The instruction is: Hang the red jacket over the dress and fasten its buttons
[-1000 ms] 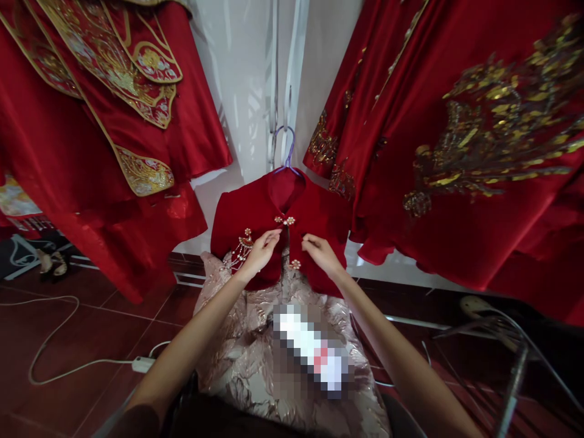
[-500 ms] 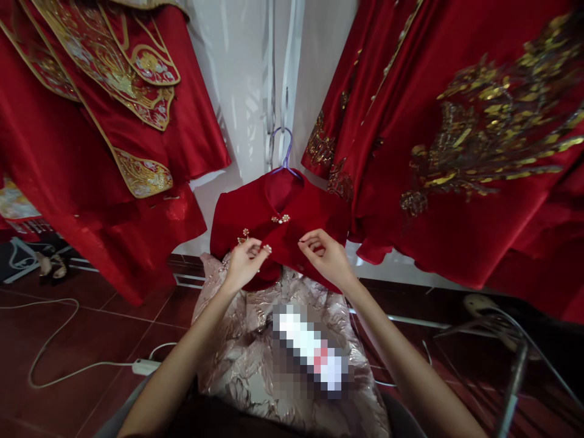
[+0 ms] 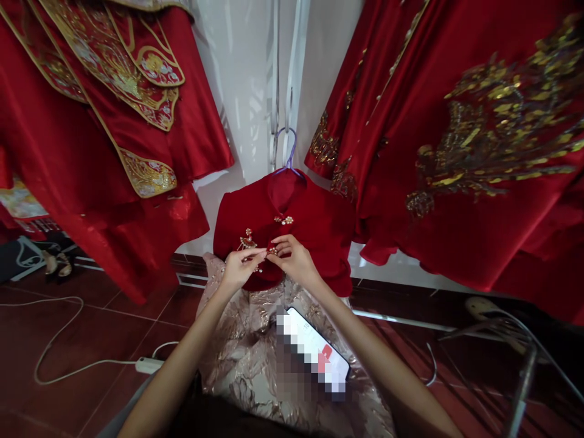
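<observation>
Short red velvet jacket (image 3: 314,231) on purple hanger (image 3: 287,152), soft and light; left hand (image 3: 239,267) and right hand (image 3: 292,258) pinching its small pearl clasp (image 3: 272,250) (likely fragile) at front edges.

We reach both bare forearms forward and inward, so our 2 hands meet at the centre. Our left hand (image 3: 238,267) and right hand (image 3: 294,258) face each other, fingers curled, with pinched fingertips (image 3: 269,251) touching between them.
</observation>
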Available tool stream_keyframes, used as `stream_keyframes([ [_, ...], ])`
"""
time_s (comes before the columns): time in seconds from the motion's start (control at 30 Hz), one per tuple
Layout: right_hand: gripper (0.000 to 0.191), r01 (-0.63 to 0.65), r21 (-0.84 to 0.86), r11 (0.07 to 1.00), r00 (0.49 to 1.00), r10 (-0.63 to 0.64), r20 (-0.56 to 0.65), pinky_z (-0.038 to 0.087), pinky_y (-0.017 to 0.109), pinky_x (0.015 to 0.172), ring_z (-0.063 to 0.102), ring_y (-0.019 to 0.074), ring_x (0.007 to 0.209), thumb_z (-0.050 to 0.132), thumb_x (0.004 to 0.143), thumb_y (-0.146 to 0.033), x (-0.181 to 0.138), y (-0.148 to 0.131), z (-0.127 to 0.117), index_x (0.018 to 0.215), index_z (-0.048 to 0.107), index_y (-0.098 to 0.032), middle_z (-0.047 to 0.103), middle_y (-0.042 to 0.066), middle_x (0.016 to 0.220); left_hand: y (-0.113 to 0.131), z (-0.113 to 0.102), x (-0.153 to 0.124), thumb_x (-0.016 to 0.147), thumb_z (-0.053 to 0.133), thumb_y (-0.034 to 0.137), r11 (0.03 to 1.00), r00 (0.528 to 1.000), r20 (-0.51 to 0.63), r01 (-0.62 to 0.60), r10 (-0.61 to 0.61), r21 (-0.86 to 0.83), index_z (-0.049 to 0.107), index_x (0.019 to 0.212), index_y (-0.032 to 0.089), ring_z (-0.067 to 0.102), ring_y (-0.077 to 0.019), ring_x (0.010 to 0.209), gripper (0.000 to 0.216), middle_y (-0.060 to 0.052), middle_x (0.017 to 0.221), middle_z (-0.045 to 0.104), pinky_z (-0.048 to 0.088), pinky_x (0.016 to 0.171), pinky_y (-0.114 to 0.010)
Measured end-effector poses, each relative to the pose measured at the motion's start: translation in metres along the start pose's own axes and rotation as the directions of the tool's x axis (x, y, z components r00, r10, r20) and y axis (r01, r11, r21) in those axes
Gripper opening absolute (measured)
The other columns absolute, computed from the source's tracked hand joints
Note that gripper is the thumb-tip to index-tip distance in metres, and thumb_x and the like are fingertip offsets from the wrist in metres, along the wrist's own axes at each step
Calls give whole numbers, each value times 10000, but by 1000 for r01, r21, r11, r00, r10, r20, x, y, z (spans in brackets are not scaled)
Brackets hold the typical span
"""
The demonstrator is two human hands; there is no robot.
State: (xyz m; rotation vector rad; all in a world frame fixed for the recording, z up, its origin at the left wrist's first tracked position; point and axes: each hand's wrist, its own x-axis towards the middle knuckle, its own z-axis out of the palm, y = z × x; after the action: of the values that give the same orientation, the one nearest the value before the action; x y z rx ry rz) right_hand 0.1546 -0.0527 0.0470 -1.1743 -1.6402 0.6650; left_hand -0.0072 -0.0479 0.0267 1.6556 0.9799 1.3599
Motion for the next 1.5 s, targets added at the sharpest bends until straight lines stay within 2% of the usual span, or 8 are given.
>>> stream_keyframes([
  [0.13, 301, -83, 162, 983, 995, 74, 60, 524, 290, 708, 627, 136, 767, 682, 656, -244, 10, 18, 7, 929, 581, -169, 650, 55, 881, -5, -6, 7, 743, 631, 357, 992, 997, -31, -74, 77, 98, 699, 866, 182, 649, -184, 853, 224, -45, 892, 707, 513, 827, -321],
  [0.33, 281, -154, 306, 939, 984, 119, 130, 530, 284, 606, 606, 130, 671, 646, 671, -279, 15, 28, 12, 918, 568, -169, 612, 5, 725, -32, -11, 30, 676, 684, 317, 992, 926, -369, -40, 81, 118, 563, 903, 170, 610, -118, 726, 297, -49, 907, 628, 522, 675, -262],
  [0.5, 276, -42, -229, 973, 995, 20, -99, 492, 287, 641, 591, 149, 671, 665, 675, -374, 7, 31, 12, 856, 577, -184, 602, 21, 732, -37, -11, 37, 688, 663, 268, 993, 972, -225, -37, 62, 114, 534, 908, 176, 618, -119, 753, 271, -36, 858, 629, 517, 711, -267],
  [0.67, 219, -39, -462, 886, 998, 9, -68, 465, 284, 650, 606, 168, 714, 636, 715, -386, 5, 32, 18, 821, 593, -200, 604, 44, 802, -26, -5, 35, 728, 623, 273, 981, 962, -242, -84, 125, 176, 599, 882, 178, 627, -135, 795, 183, -52, 889, 662, 518, 724, -271],
  [0.87, 134, 43, -319, 947, 998, -57, -35, 475, 243, 614, 600, 126, 645, 637, 690, -289, 4, 34, 18, 733, 543, -203, 616, 4, 751, -26, -8, 33, 728, 633, 316, 982, 946, -301, -68, 120, 177, 659, 902, 182, 650, -149, 790, 221, -46, 876, 697, 516, 786, -303],
  [1.17, 301, 53, 169, 984, 997, -60, 37, 522, 274, 693, 649, 139, 704, 710, 618, -321, 32, 8, 12, 808, 515, -193, 662, 10, 739, -29, -14, 36, 708, 647, 335, 984, 948, -304, -37, 90, 175, 688, 894, 166, 658, -169, 808, 255, -58, 893, 708, 517, 810, -318],
  [1.33, 247, 81, 64, 995, 996, -78, -50, 514, 256, 666, 642, 130, 685, 689, 636, -238, 45, -1, 25, 816, 526, -191, 643, -4, 710, -30, -14, 40, 732, 603, 354, 993, 951, -300, 49, -80, -112, 672, 884, 124, 665, -160, 778, 284, -94, 934, 700, 542, 782, -333],
  [1.5, 212, 65, -30, 997, 994, -67, -81, 507, 242, 650, 635, 120, 660, 663, 664, -216, 47, 4, 35, 816, 516, -199, 641, -10, 719, -29, -18, 37, 696, 654, 350, 999, 969, -246, 15, -26, -44, 683, 914, 137, 664, -173, 813, 306, -85, 920, 704, 532, 808, -323],
])
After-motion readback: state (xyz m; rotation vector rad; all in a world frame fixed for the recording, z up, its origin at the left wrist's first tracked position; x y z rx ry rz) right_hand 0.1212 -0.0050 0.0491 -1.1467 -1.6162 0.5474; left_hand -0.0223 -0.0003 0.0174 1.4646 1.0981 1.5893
